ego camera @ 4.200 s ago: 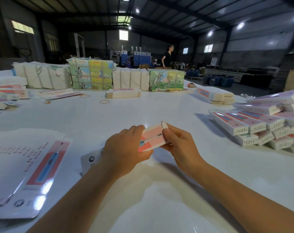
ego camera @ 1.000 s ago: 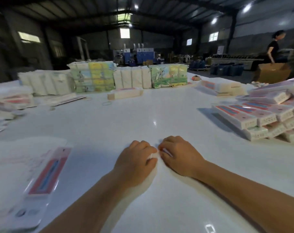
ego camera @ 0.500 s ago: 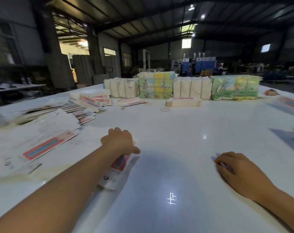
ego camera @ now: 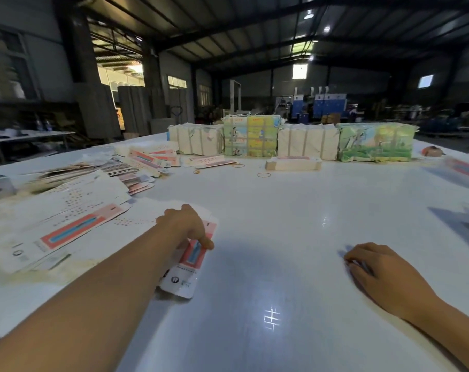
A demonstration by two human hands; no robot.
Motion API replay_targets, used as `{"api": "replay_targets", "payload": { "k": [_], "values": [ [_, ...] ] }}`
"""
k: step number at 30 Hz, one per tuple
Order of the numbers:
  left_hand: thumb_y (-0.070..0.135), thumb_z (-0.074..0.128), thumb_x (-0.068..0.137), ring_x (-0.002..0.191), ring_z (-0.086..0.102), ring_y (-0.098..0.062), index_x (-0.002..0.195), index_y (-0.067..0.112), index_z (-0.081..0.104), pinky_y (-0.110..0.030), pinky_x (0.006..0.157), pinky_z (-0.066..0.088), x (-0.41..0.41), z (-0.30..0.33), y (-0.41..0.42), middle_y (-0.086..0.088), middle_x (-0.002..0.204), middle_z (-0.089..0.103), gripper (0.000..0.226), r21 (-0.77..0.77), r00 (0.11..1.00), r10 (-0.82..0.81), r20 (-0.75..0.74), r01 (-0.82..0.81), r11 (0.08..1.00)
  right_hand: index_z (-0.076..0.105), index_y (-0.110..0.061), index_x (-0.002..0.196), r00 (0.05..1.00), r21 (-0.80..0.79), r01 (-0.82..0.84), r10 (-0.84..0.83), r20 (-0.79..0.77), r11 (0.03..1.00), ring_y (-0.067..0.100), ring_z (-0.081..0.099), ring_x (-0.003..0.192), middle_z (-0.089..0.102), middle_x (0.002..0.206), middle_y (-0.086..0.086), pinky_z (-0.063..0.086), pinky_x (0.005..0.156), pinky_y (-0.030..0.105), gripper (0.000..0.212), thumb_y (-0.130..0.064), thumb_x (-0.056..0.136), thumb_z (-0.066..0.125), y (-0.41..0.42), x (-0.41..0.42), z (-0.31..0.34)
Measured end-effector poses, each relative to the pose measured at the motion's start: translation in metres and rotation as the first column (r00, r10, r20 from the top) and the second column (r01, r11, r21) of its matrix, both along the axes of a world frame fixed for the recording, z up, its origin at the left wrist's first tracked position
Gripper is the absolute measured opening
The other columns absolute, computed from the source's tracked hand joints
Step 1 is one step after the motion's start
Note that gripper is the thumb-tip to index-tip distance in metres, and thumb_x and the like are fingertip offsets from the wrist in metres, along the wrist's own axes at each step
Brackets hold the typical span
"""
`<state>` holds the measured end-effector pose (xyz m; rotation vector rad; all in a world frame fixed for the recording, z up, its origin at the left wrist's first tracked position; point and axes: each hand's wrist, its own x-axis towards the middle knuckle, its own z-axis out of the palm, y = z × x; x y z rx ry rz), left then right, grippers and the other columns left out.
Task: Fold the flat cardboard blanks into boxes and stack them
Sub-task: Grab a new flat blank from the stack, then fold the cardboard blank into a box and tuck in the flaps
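My left hand [ego camera: 186,226] reaches out over the white table [ego camera: 281,224] and grips a flat blank [ego camera: 187,269], thumb on top. The blank is white with a pink and blue stripe and a round logo at its near end; it lies slanted, its far end under my fingers. To its left spreads a loose pile of the same flat blanks [ego camera: 66,226]. My right hand [ego camera: 375,267] rests on the table at the right with fingers loosely curled, and I see nothing in it. At the right edge lie blurred boxes [ego camera: 461,167].
Along the table's far side stand wrapped bundles, white [ego camera: 307,143] and colour-printed [ego camera: 375,142]. A low box stack [ego camera: 293,163] and rubber bands [ego camera: 263,175] lie in front of them. More blanks [ego camera: 147,159] are scattered at the back left.
My view has swung left, away from the stacked boxes. My hands, together a second ago, have parted: the left went left and now grips a blank, the right stayed on the table.
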<state>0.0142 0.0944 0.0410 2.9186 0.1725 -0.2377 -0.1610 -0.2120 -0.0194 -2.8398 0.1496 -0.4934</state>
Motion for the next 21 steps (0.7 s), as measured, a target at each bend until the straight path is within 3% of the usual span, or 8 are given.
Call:
{"api": "replay_targets", "payload": {
  "k": [3, 6, 8, 11, 15, 19, 21],
  "values": [
    [0.040, 0.088, 0.056, 0.118, 0.042, -0.037, 0.136, 0.016, 0.019, -0.043, 0.087, 0.047, 0.002, -0.002, -0.003, -0.019, 0.129, 0.033, 0.109, 0.000, 0.999, 0.003, 0.042, -0.003, 1.000, 0.068, -0.020, 0.097, 1.000, 0.007, 0.011, -0.011, 0.003, 1.000, 0.020, 0.052, 0.110, 0.061, 0.109, -0.005, 0.042, 0.087, 0.030, 0.016, -0.018, 0.093, 0.052, 0.000, 0.000, 0.000],
    [0.020, 0.085, 0.064, 0.109, 0.045, -0.035, 0.130, 0.013, 0.023, -0.040, 0.071, 0.045, 0.001, -0.002, -0.009, -0.022, 0.122, 0.036, 0.091, 0.044, 0.998, -0.002, 0.056, -0.001, 0.999, 0.067, -0.021, 0.096, 1.000, 0.009, 0.007, -0.007, 0.004, 1.000, 0.019, 0.052, 0.112, 0.061, 0.108, -0.006, 0.043, 0.088, 0.030, 0.017, -0.019, 0.093, 0.051, 0.000, 0.000, -0.001],
    [0.025, 0.085, 0.064, 0.111, 0.043, -0.032, 0.128, 0.012, 0.027, -0.038, 0.074, 0.044, 0.003, -0.001, -0.008, -0.020, 0.121, 0.043, 0.088, 0.114, 0.999, -0.004, 0.054, -0.002, 0.993, 0.067, -0.021, 0.095, 1.000, 0.016, 0.001, -0.001, 0.008, 1.000, 0.018, 0.052, 0.114, 0.061, 0.109, -0.006, 0.042, 0.089, 0.029, 0.017, -0.019, 0.094, 0.050, 0.000, 0.000, -0.001],
    [0.047, 0.086, 0.055, 0.119, 0.039, -0.033, 0.131, 0.017, 0.028, -0.043, 0.092, 0.043, 0.005, 0.002, 0.004, -0.017, 0.126, 0.043, 0.101, 0.161, 0.999, 0.016, 0.044, -0.023, 0.987, 0.068, -0.022, 0.097, 1.000, 0.022, -0.001, 0.000, 0.023, 1.000, 0.017, 0.052, 0.114, 0.062, 0.110, -0.006, 0.042, 0.090, 0.029, 0.018, -0.019, 0.094, 0.051, -0.001, 0.000, -0.002],
    [0.053, 0.085, 0.054, 0.116, 0.044, -0.032, 0.135, 0.016, 0.023, -0.039, 0.087, 0.044, 0.001, 0.005, 0.012, -0.017, 0.125, 0.045, 0.108, 0.125, 0.999, 0.052, 0.001, -0.052, 0.991, 0.068, -0.021, 0.099, 1.000, 0.019, -0.002, 0.001, 0.022, 1.000, 0.017, 0.052, 0.116, 0.061, 0.114, -0.006, 0.042, 0.092, 0.029, 0.018, -0.020, 0.094, 0.050, -0.001, 0.000, -0.002],
    [0.036, 0.084, 0.062, 0.115, 0.043, -0.033, 0.128, 0.016, 0.027, -0.041, 0.091, 0.043, -0.002, 0.007, 0.006, -0.016, 0.123, 0.041, 0.090, 0.118, 0.995, 0.054, 0.081, -0.063, 0.991, 0.068, -0.020, 0.099, 1.000, 0.016, -0.002, 0.001, 0.026, 1.000, 0.019, 0.052, 0.115, 0.062, 0.114, -0.004, 0.042, 0.091, 0.030, 0.019, -0.020, 0.094, 0.050, -0.001, 0.001, -0.002],
    [0.024, 0.077, 0.069, 0.108, 0.047, -0.031, 0.121, 0.014, 0.034, -0.037, 0.080, 0.042, -0.002, 0.006, 0.000, -0.013, 0.114, 0.039, 0.069, 0.080, 0.982, 0.030, 0.184, -0.045, 0.996, 0.068, -0.019, 0.100, 1.000, 0.016, 0.002, -0.003, 0.028, 1.000, 0.018, 0.052, 0.114, 0.061, 0.113, -0.004, 0.042, 0.091, 0.029, 0.019, -0.021, 0.095, 0.050, -0.001, 0.001, -0.003]
  ]
}}
